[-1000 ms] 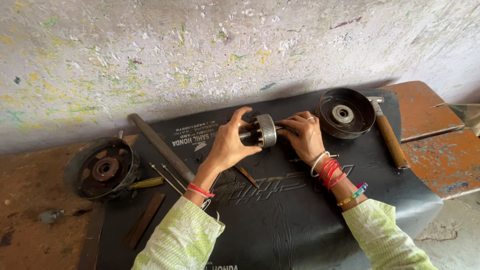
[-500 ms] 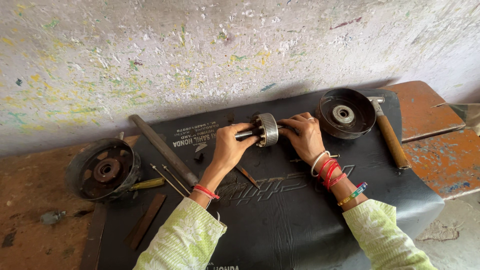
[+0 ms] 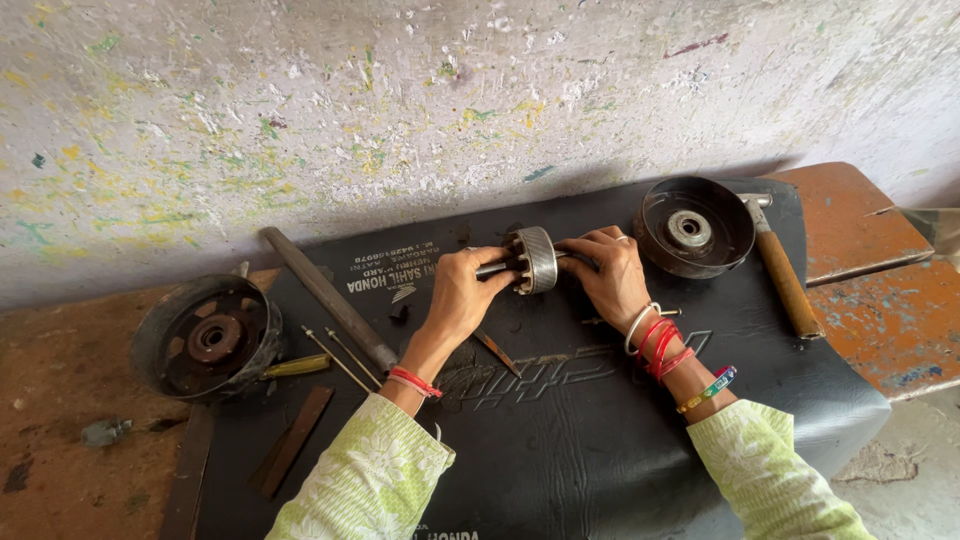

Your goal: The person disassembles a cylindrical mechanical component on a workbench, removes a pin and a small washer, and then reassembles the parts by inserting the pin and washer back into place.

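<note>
The toothed metal drum (image 3: 535,260) has turned edge-on since a second ago (teeth now leftward); left hand (image 3: 462,292) and right hand (image 3: 612,272) both grip its shaft ends.

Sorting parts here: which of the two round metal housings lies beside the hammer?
The right-hand dark drum, open side up, touching the wooden-handled hammer; the spoked one lies far left.

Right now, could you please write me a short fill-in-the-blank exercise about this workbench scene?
1. Both hands hold a ribbed metal rotor on a ____ mat.
2. The wooden-handled hammer lies to the ____ of the round housing.
3. The spoked wheel sits beside the ____ hand, not the right hand.

Missing words: black; right; left
</note>
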